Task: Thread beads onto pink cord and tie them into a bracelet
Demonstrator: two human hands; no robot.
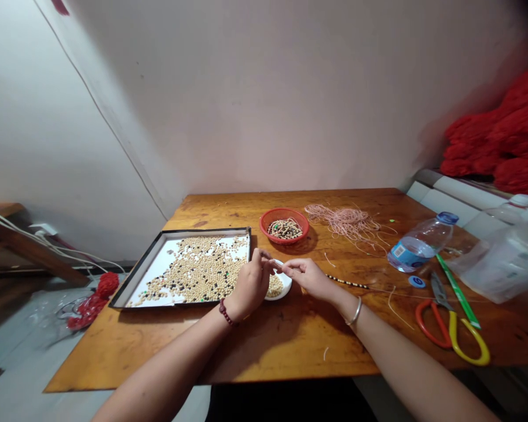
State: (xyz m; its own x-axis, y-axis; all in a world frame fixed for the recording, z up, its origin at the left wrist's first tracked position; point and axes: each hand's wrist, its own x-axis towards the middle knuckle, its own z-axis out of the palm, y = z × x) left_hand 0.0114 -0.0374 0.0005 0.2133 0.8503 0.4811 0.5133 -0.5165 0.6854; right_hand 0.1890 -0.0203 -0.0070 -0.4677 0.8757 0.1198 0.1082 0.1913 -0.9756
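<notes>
My left hand is closed in a pinch above a small white dish of pale beads. My right hand is closed too, its fingertips close to the left ones; what lies between the fingertips is too small to make out. From behind my right wrist a string of black and pale beads runs right along the table, ending in thin bare cord. Left of the hands lies a black-edged tray with many pale, black and a few green beads.
A red basket of strung beads and tangled pink cord lie behind the hands. To the right are a water bottle, its blue cap, a green strip and scissors on the wooden table.
</notes>
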